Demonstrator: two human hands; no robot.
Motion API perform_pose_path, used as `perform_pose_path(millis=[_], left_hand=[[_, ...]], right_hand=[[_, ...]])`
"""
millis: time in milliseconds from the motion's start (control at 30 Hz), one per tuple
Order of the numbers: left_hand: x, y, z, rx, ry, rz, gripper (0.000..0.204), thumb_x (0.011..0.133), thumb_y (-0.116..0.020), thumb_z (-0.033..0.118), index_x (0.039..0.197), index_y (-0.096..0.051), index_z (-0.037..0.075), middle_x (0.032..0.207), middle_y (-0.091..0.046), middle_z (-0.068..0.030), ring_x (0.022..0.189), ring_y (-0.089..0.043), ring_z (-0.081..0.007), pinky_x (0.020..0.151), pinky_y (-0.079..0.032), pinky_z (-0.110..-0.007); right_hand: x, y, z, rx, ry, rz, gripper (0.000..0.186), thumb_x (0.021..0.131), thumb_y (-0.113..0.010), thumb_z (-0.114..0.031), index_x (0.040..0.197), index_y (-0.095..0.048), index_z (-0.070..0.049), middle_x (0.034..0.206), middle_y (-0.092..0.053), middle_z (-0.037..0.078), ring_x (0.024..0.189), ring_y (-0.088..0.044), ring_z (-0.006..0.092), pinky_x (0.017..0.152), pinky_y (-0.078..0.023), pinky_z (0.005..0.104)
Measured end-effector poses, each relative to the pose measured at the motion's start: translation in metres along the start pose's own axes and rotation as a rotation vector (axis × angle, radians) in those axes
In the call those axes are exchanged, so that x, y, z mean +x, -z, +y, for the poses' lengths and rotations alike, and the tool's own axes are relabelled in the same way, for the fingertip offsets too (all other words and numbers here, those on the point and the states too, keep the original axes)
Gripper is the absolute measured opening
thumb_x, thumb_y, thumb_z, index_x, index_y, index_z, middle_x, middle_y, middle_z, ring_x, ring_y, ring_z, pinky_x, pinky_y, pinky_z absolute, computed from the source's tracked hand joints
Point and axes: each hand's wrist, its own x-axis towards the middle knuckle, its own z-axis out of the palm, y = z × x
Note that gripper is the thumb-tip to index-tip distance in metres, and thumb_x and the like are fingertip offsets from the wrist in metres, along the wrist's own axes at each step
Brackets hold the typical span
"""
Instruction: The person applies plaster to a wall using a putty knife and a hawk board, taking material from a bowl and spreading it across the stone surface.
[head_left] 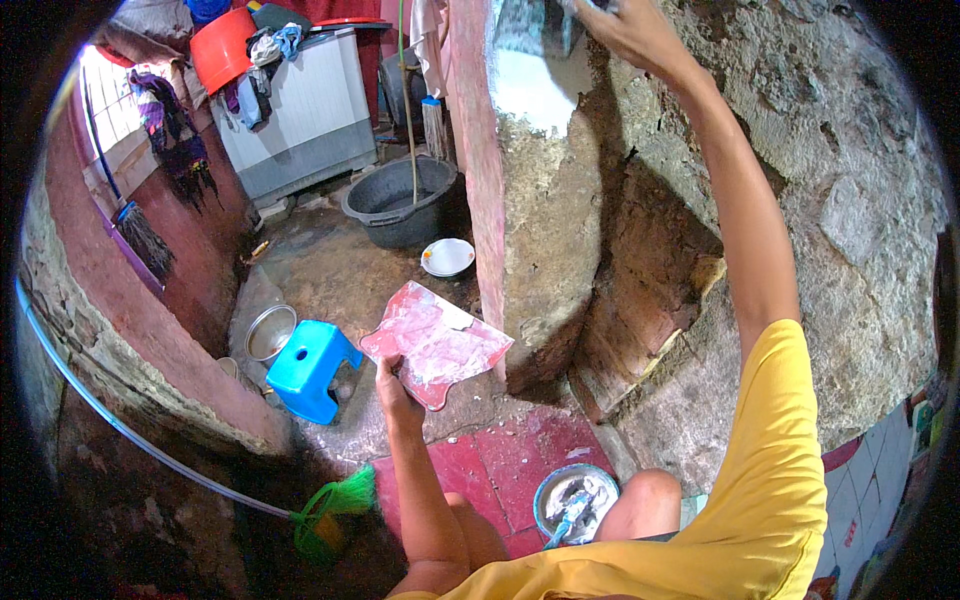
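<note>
My left hand (pixel 397 395) grips a flat red board (pixel 440 345) by its near left edge, with the thumb on top. White paste is smeared over the board, which has an irregular, notched outline. My right arm reaches up along the rough wall, and my right hand (pixel 635 38) is at the top edge of the view. It is closed on a wide, flat greyish scraper (pixel 533 28) held against the wall; its grip is partly cut off. Below the scraper is a bright white patch (pixel 535 90). Between my knees stands a round bowl (pixel 578 503) of white paste with a blue-handled tool (pixel 568 525) in it.
A blue plastic stool (pixel 310 372) and a metal pot (pixel 271 332) stand left of the board. Farther off are a white bowl (pixel 447 258), a large black tub (pixel 402 215) and a white chest (pixel 300 115). A green broom (pixel 340 500) lies lower left. The wall juts out at right.
</note>
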Motion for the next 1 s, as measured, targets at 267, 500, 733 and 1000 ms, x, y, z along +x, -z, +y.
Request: perform_pose_path(millis=[267, 500, 733, 1000], left_hand=[[0.003, -0.002, -0.001, 0.028, -0.008, -0.009, 0.022, 0.075, -0.044, 0.021, 0.086, -0.049, 0.003, 0.081, -0.051, -0.0073, 0.075, -0.053, -0.022, 0.07, -0.046, -0.035], [-0.003, -0.007, 0.002, -0.006, -0.007, -0.055, 0.022, 0.076, -0.043, 0.02, 0.087, -0.051, 0.003, 0.083, -0.053, -0.0067, 0.076, -0.054, -0.0214, 0.071, -0.046, -0.035], [-0.001, -0.003, 0.002, 0.008, -0.019, -0.026, 0.019, 0.076, -0.042, 0.018, 0.084, -0.051, 0.004, 0.082, -0.054, -0.0061, 0.075, -0.054, -0.0206, 0.07, -0.046, -0.035], [0.0, -0.004, -0.002, -0.005, -0.004, -0.013, 0.017, 0.075, -0.044, 0.018, 0.081, -0.05, 0.004, 0.078, -0.053, -0.0061, 0.073, -0.055, -0.0212, 0.069, -0.046, -0.035]], right_hand=[[0.017, 0.036, -0.006, 0.051, -0.063, 0.179, 0.046, 0.081, -0.051, -0.031, 0.115, -0.041, -0.003, 0.111, -0.046, 0.017, 0.103, -0.044, 0.0264, 0.087, -0.036, 0.0361], [-0.041, 0.015, 0.002, -0.138, -0.058, -0.108, 0.037, 0.079, -0.051, -0.026, 0.107, -0.044, -0.003, 0.099, -0.047, 0.017, 0.095, -0.045, 0.0309, 0.085, -0.034, 0.0374], [-0.064, -0.013, 0.026, -0.149, 0.111, 0.113, 0.035, 0.077, -0.054, -0.02, 0.107, -0.045, -0.005, 0.098, -0.049, 0.016, 0.094, -0.047, 0.031, 0.083, -0.037, 0.0365], [-0.041, -0.002, 0.032, -0.111, -0.133, 0.062, 0.04, 0.08, -0.05, -0.027, 0.11, -0.043, -0.002, 0.106, -0.046, 0.019, 0.101, -0.043, 0.0315, 0.087, -0.033, 0.0377]])
